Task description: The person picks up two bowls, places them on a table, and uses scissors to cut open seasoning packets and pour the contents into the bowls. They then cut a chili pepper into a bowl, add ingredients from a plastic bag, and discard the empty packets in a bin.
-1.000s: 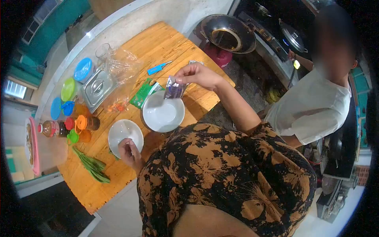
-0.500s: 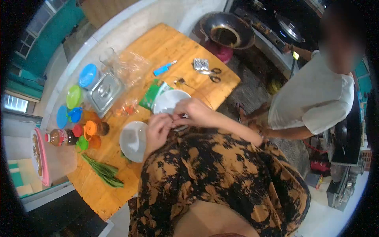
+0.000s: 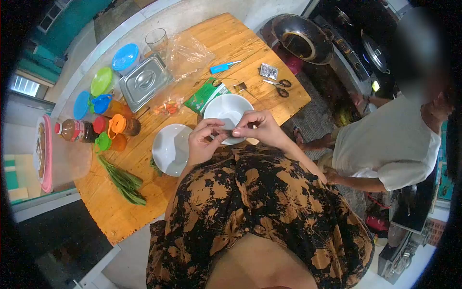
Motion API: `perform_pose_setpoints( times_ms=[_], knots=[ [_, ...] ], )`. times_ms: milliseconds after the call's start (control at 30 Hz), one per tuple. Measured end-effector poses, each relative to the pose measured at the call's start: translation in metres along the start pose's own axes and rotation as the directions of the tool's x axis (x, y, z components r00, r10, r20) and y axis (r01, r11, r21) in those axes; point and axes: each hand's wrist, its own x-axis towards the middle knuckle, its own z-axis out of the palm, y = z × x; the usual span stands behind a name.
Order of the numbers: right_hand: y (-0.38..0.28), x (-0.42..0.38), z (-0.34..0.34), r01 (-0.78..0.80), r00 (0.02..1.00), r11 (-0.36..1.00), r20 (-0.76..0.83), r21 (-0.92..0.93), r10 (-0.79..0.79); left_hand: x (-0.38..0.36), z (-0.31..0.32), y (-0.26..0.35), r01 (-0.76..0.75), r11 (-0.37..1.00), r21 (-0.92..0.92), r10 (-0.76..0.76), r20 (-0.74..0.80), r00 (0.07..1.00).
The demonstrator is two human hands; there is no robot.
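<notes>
Both hands meet over the near edge of a white bowl [image 3: 226, 103], fingers pinched round a small dark brown piece [image 3: 228, 133] whose kind I cannot make out. My left hand [image 3: 204, 140] grips its left end between thumb and fingers. At the other end, my right hand [image 3: 262, 127] pinches it with thumb and forefinger. A second white bowl [image 3: 168, 149] stands on the table just left of my left hand. Behind the first bowl lies a green packet [image 3: 207, 95].
On the wooden table [image 3: 231, 38] are scissors [image 3: 279, 87], a blue peeler-like tool [image 3: 222, 67], a foil packet [image 3: 268, 71], leafy greens [image 3: 122, 180], a steel lidded container [image 3: 144, 82] and several jars. A person [image 3: 385, 139] stands at right by the stove and a wok [image 3: 302, 39].
My view has shifted, so the table sits differently in it. My hands have moved slightly apart, and the small dark piece now shows between them. The person's head has turned or moved right.
</notes>
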Motion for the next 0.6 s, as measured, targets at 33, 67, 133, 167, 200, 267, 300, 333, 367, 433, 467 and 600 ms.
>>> perform_pose_setpoints(
  times_ms=[33,67,133,167,200,267,300,333,367,433,467,600],
  knots=[
    [0.001,0.000,0.000,-0.001,1.000,1.000,0.005,-0.003,0.001,-0.002,0.001,-0.004,0.000,1.000,-0.002,0.000,-0.006,1.000],
    [0.004,-0.001,0.001,-0.028,0.998,1.000,0.059,0.002,0.027,-0.004,0.003,-0.007,0.013,0.999,-0.039,-0.015,-0.059,0.998],
    [0.007,-0.003,0.003,-0.095,0.987,0.995,0.132,0.024,0.091,-0.006,0.003,-0.013,0.022,0.997,-0.073,-0.030,-0.107,0.994],
    [0.007,-0.002,0.003,-0.093,0.988,0.995,0.130,0.024,0.089,-0.007,0.001,-0.017,0.016,0.998,-0.067,-0.021,-0.065,0.998],
    [0.007,-0.001,0.002,-0.076,0.991,0.997,0.107,-0.013,0.077,-0.005,0.000,-0.015,0.011,0.998,-0.063,-0.012,-0.024,1.000],
    [0.008,-0.002,0.001,-0.066,0.994,0.997,0.081,-0.048,0.070,-0.006,0.004,-0.004,0.094,0.979,-0.178,-0.100,-0.030,0.994],
    [0.008,0.000,0.001,-0.023,0.999,0.997,0.037,-0.077,0.026,-0.003,0.006,0.000,0.165,0.943,-0.290,-0.181,-0.028,0.983],
    [0.007,0.002,-0.001,0.018,1.000,0.994,-0.004,-0.110,-0.018,-0.003,0.009,-0.003,0.162,0.943,-0.291,-0.177,-0.025,0.984],
    [0.009,0.004,-0.008,0.017,1.000,0.993,-0.008,-0.113,-0.018,-0.005,0.012,-0.008,0.207,0.927,-0.314,-0.223,-0.015,0.975],
    [0.019,0.011,-0.030,-0.109,0.991,0.976,0.103,0.186,0.090,0.000,0.014,-0.010,0.249,0.910,-0.332,-0.263,0.003,0.965],
    [0.032,0.015,-0.041,-0.161,0.985,0.987,-0.063,-0.026,0.159,0.004,0.016,-0.009,0.247,0.933,-0.263,-0.257,-0.002,0.967],
    [0.114,0.030,-0.121,-0.306,0.831,0.612,-0.518,-0.729,-0.201,0.049,0.032,-0.020,0.094,0.986,0.139,-0.102,0.056,0.993]
  ],
)
